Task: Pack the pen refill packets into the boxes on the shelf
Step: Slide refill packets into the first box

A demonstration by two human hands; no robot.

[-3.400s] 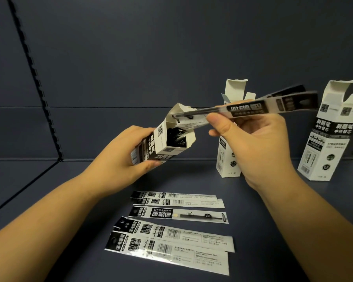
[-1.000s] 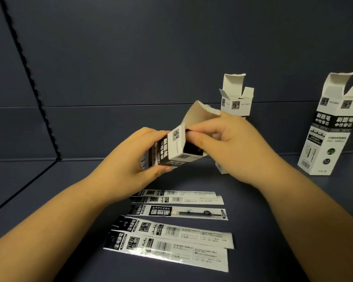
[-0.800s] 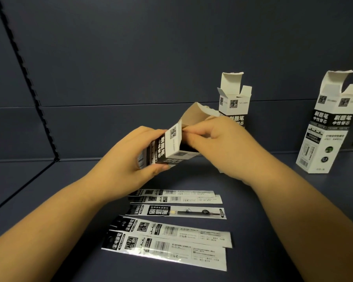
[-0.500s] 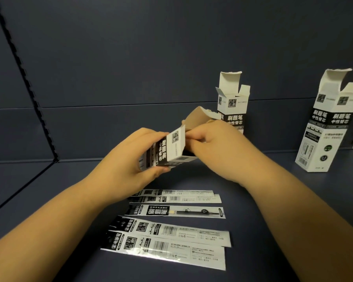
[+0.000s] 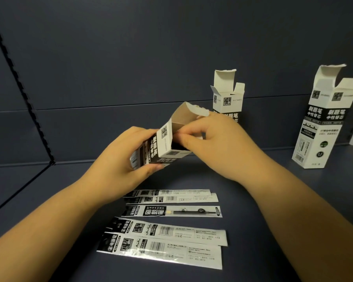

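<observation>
Since the earlier frames, the refill packet that stuck out of the held box (image 5: 163, 145) in your right hand (image 5: 218, 147) has gone inside; that hand now sits at the box mouth, and the view has tilted a little.

Step in hand, as I read it: seating the packets and starting to close the flaps. The top flap (image 5: 189, 115) stands open.

Grip:
- Left hand (image 5: 118, 159): fingers curled round the box body, thumb under it, box tilted with its mouth toward your right.
- Right hand: thumb and forefinger pinched together at the box opening, on a side flap or a packet end; can't tell which.

Next move likely calls for folding the side flaps in, then tucking the top flap, with the left hand keeping the box steady.

Five loose refill packets (image 5: 171, 211) lie flat on the shelf (image 5: 263, 200) below your hands. Two more open boxes stand upright behind: middle box (image 5: 227, 98), right box (image 5: 322, 123).
</observation>
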